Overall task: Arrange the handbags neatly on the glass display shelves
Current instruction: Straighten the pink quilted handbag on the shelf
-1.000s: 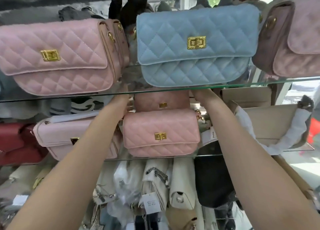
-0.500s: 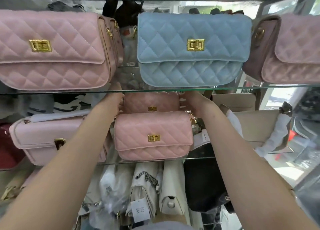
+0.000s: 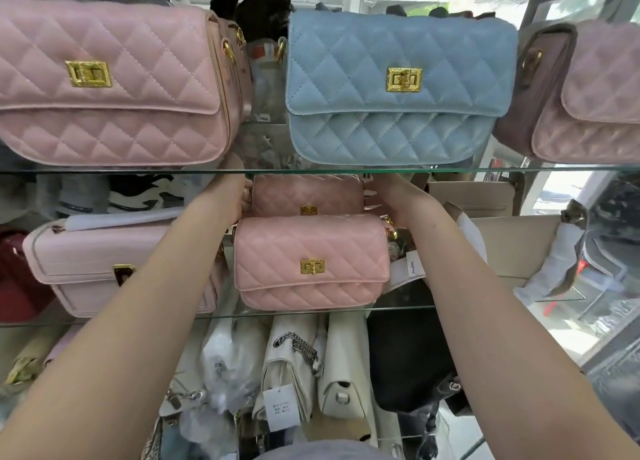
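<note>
On the middle glass shelf (image 3: 450,307), a dusty pink quilted handbag (image 3: 306,194) stands behind a small pink quilted handbag (image 3: 311,262) with a gold clasp. My left hand (image 3: 235,196) grips the rear bag's left end, fingers curled round it. My right hand (image 3: 394,194) holds its right end, with the fingertips hidden behind the bag. Both forearms reach in under the upper glass shelf (image 3: 138,172). That upper shelf carries a large pink quilted bag (image 3: 104,85), a blue quilted bag (image 3: 394,85) and a mauve bag (image 3: 588,95).
A pale pink bag (image 3: 121,269) stands left of my left arm, with a red bag (image 3: 14,272) beyond it. A beige bag (image 3: 502,244) with a wrapped strap sits right of my right arm. White bags (image 3: 294,362) and a black bag (image 3: 405,355) crowd the space below.
Both hands stay at the ends of the rear pink bag. My view has shifted a little, so the shelves sit slightly differently in frame. No bag has visibly changed place.
</note>
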